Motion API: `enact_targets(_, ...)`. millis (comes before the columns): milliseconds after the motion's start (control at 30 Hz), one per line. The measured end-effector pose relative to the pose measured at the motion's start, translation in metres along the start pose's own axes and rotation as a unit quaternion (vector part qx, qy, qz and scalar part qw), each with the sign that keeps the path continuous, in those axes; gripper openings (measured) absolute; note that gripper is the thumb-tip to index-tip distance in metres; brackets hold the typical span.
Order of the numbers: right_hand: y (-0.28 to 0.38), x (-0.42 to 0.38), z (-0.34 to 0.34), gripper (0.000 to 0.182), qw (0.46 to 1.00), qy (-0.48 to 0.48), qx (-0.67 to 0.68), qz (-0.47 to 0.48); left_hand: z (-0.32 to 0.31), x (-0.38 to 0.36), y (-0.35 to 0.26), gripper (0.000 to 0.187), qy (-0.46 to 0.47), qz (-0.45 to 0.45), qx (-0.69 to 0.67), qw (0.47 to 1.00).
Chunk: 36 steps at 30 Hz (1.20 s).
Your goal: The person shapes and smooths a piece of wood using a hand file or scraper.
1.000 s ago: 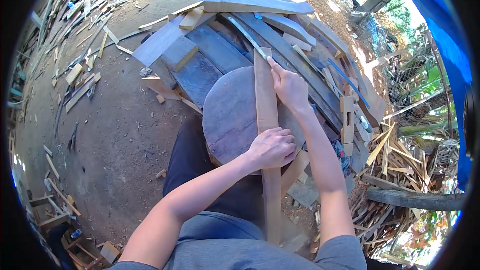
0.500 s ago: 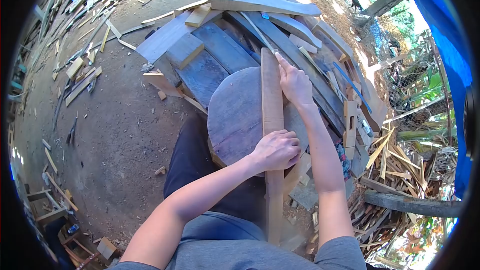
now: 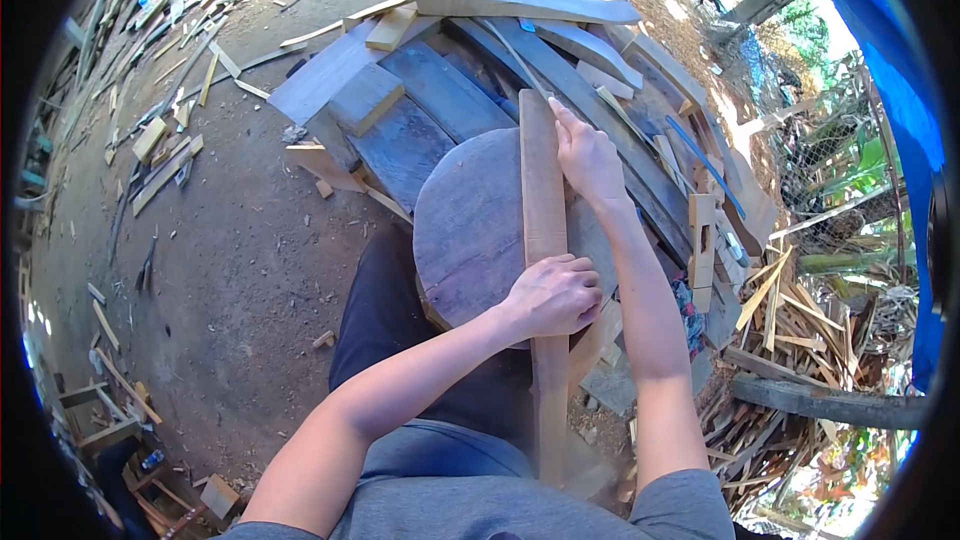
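A long, narrow wooden board (image 3: 543,180) lies on edge or flat across a round wooden top (image 3: 465,230), running from the far side back toward my body. My left hand (image 3: 555,295) is closed over the board's middle, with the knuckles up and the fingers curled over its right edge. Farther up, my right hand (image 3: 590,155) grips the right edge close to the far end, fingertips just below the corner. The near part of the board passes under my left wrist and ends by my grey shirt.
Stacked planks (image 3: 400,90) lie beyond the round top. A mortised wooden piece (image 3: 702,250) and a blue strip (image 3: 706,168) lie at the right. Wood offcuts (image 3: 160,180) litter the dirt floor at left. A beam (image 3: 830,404) and a blue tarp (image 3: 905,170) stand far right.
Both hands keep their hold on the board with hardly any movement. The whole view has shifted slightly.
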State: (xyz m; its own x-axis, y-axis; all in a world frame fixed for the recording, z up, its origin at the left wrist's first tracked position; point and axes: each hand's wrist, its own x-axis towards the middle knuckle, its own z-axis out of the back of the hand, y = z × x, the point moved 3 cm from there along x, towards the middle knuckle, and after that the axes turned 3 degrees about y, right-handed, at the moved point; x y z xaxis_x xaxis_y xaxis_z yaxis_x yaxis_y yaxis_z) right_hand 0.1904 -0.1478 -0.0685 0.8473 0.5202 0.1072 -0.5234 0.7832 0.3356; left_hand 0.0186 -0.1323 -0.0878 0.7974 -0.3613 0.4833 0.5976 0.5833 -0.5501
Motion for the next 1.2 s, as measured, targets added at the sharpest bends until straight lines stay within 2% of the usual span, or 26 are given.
enact_targets(67, -0.003, -0.002, 0.005, 0.04, 1.0, 0.003, -0.015, -0.007, -0.002, 0.001, -0.002, 0.015, 0.0, 0.004, 0.002, 1.0)
enact_targets(267, 0.001, -0.079, 0.016, 0.043, 0.998, 0.059, 0.02, 0.029, -0.006, -0.002, 0.004, 0.012, -0.024, 0.012, -0.018, 0.999)
enact_targets(333, 0.002, -0.083, 0.017, 0.043, 0.998, 0.029, 0.028, 0.037, -0.006, -0.002, 0.004, 0.012, -0.019, 0.0, -0.018, 1.0)
enact_targets(467, -0.005, -0.015, 0.001, 0.04, 1.0, -0.012, 0.016, 0.004, -0.004, -0.001, 0.001, 0.014, -0.005, -0.011, -0.008, 1.0)
enact_targets(567, -0.001, -0.005, 0.003, 0.04, 0.999, -0.006, -0.028, -0.019, -0.002, 0.001, 0.0, 0.016, 0.0, -0.005, 0.005, 1.0)
enact_targets(767, 0.007, -0.084, 0.021, 0.042, 0.998, 0.067, 0.006, -0.018, -0.006, -0.002, 0.003, 0.018, -0.022, 0.001, -0.006, 1.0)
enact_targets(867, 0.004, -0.082, 0.022, 0.042, 0.998, 0.056, 0.006, -0.013, -0.007, -0.002, 0.003, 0.017, -0.017, 0.011, -0.018, 1.0)
enact_targets(967, -0.006, -0.033, 0.006, 0.042, 1.0, 0.004, -0.004, -0.016, -0.003, 0.002, 0.001, 0.017, -0.001, -0.006, -0.003, 1.0)
enact_targets(1067, -0.005, -0.006, 0.006, 0.041, 0.999, -0.001, -0.023, -0.036, -0.002, 0.0, 0.001, 0.016, 0.002, -0.004, 0.004, 1.0)
enact_targets(1200, 0.003, -0.035, 0.015, 0.039, 0.998, 0.023, -0.034, -0.039, -0.003, 0.0, 0.001, 0.016, -0.009, -0.007, 0.006, 1.0)
